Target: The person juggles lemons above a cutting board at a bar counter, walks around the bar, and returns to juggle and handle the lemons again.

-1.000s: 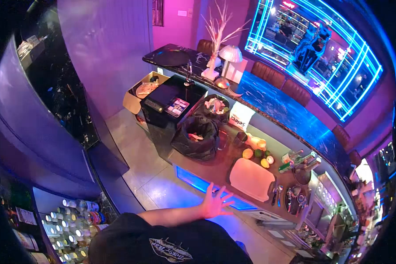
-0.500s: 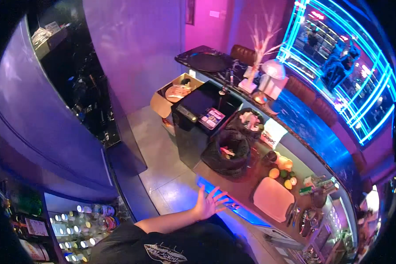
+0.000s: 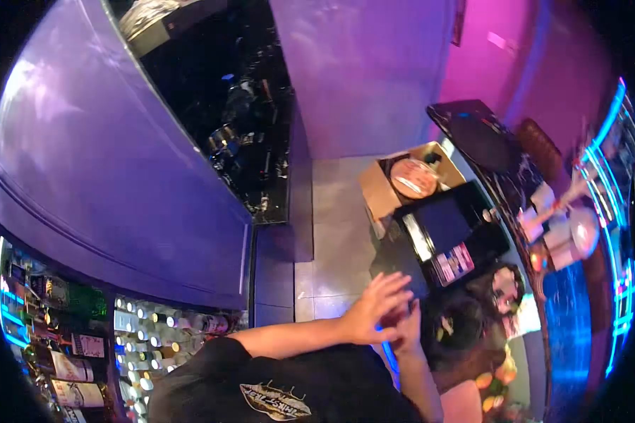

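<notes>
My left hand (image 3: 377, 311) is raised in front of my chest with its fingers stretched out and a little apart. It holds nothing that I can see. Close against it on the right is my right hand (image 3: 407, 330), upright and partly hidden behind the left. Its visible fingers point upward, and nothing shows in them. Whether the palms touch, I cannot tell. Just beyond both hands stands a black machine (image 3: 439, 229) with a colourful card (image 3: 454, 264) on its top. A black bag-lined bin (image 3: 453, 326) is to the right of my hands.
An open cardboard box (image 3: 382, 199) with a round wrapped item (image 3: 413, 178) stands behind the machine. Fruit (image 3: 494, 388) and a pink cutting board (image 3: 461, 404) lie at lower right. Several bottles (image 3: 148, 338) fill a shelf at lower left. A dark marble counter (image 3: 497, 137) runs along the right.
My view has turned left, so the counter and neon window shift right. My right hand has come into view, and the two hands are now close together.
</notes>
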Available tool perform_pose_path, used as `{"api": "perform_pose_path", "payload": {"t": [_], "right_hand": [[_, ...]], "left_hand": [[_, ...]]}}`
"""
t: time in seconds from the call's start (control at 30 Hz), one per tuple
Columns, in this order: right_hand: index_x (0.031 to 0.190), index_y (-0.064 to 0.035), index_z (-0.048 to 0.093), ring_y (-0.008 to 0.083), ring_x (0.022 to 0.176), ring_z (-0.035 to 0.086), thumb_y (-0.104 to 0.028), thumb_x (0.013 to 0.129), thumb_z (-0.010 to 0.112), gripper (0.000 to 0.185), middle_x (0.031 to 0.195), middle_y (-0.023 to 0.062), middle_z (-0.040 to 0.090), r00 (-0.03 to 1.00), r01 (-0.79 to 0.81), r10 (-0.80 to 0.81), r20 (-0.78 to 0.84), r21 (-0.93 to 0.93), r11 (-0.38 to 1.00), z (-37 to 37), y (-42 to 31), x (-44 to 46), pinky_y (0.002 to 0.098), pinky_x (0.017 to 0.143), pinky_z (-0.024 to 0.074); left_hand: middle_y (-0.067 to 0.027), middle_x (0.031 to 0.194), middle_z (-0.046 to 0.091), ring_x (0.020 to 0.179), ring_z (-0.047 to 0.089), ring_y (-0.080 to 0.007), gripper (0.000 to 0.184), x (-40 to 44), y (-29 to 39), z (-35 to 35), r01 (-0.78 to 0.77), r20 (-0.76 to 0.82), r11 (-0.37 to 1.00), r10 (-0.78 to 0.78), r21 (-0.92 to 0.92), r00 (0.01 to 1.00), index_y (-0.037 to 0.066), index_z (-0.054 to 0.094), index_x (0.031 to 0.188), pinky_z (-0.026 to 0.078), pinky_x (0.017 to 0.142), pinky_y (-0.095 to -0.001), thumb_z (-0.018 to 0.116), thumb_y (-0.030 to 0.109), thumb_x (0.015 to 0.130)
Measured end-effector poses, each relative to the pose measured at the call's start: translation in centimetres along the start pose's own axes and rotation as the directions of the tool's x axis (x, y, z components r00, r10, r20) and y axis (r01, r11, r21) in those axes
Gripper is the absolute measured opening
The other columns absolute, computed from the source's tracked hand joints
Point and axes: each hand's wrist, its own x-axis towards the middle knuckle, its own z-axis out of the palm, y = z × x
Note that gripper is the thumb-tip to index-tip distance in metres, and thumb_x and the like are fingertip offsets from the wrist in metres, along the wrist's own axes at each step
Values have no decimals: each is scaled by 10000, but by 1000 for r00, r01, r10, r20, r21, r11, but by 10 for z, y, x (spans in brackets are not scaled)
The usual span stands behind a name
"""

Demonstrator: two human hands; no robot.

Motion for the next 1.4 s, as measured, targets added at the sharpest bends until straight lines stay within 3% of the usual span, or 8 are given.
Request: {"api": "perform_pose_path", "payload": {"t": [0.1,0.33,0.43,0.6,0.77,0.93,1.27,1.4], "right_hand": [[1593,-136,243,272,1512,231,-656,1018,299,777,1629,76,285,990,124,-130,52,100,987,40,-13,71,448,1249,134],[1632,-304,98,253,1558,82,-664,1016,226,724,1700,-38,103,959,269,-277,53,126,955,94,-33,225,517,1233,98],[1633,-308,83,253,1559,82,-643,1023,221,708,1702,-37,99,944,308,-309,114,25,951,115,-61,280,532,1228,108],[1622,-209,160,269,1519,204,-576,1046,272,691,1666,37,185,853,440,-511,-106,-379,814,93,-95,335,505,1217,168],[1573,-88,278,273,1442,345,-511,1048,410,687,1540,102,398,859,-104,-455,-233,-951,291,9,-104,383,452,1185,272],[1531,-99,376,214,1402,404,-490,1088,259,602,1459,125,483,875,241,-362,-321,-358,902,10,-136,477,401,1178,278],[1409,-26,526,217,1299,501,-520,1090,275,639,1367,139,564,825,-234,-105,-556,-504,832,57,-231,579,350,1122,358],[1405,-6,507,209,1256,519,-398,1086,408,515,1338,112,575,808,-60,-290,-514,-560,826,11,-201,631,351,1081,378]], "left_hand": [[-261,1622,243,1475,224,-523,860,32,-22,-23,-94,-8,950,101,297,995,186,389,1544,88,1123,-748,519,717,879],[-273,1646,144,1534,66,-465,1061,97,-171,-66,-74,-259,963,4,-261,966,67,300,1564,18,1175,-676,513,779,806],[-252,1650,151,1544,53,-425,993,139,-211,-135,-178,-201,969,212,173,956,53,255,1585,54,1219,-588,393,762,903],[-233,1626,253,1503,240,-424,940,216,-282,-140,-186,-437,910,5,-371,899,4,299,1558,120,1223,-545,488,653,904],[-199,1510,454,1451,356,-379,735,291,-341,-155,-178,-226,949,120,-260,967,37,518,1435,208,1195,-539,562,513,878],[-153,1154,645,1128,579,-356,526,349,-426,-191,-194,133,975,207,-105,969,95,691,1106,414,984,-498,603,552,862],[-173,782,649,757,638,-356,511,420,-556,-203,310,644,937,-139,-159,752,44,661,783,481,708,-466,527,485,1002],[-187,758,631,730,634,-357,546,464,-612,-215,409,801,902,-141,-138,582,23,621,744,457,684,-487,502,482,1016]]}}
